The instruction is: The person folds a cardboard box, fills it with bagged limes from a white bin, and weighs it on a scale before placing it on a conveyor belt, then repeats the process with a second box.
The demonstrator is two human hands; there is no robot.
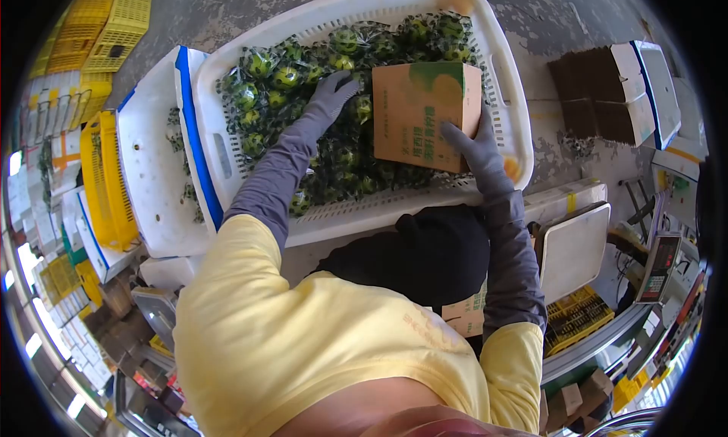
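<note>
A large white plastic basket (509,81) is spread with green limes (287,76) wrapped in clear, dark-patterned plastic. Over the wrapped limes reaches my left hand (334,97), in a grey glove. Its fingers are stretched out and touch or hover just over the fruit; I see nothing held in them. At the right side of the basket, my grey-gloved right hand (481,150) grips a brown cardboard box (413,119) with green print. The thumb lies on the printed face, while the fingers go round the side. The box is tilted above the limes, and its inside is hidden from me.
Left of the basket stands a white foam box (148,164) with blue tape, beside yellow crates (110,183). Stacked flattened cardboard (599,96) lies at the right. Nearer me are a scale display (661,266) and a white-topped stool (574,251).
</note>
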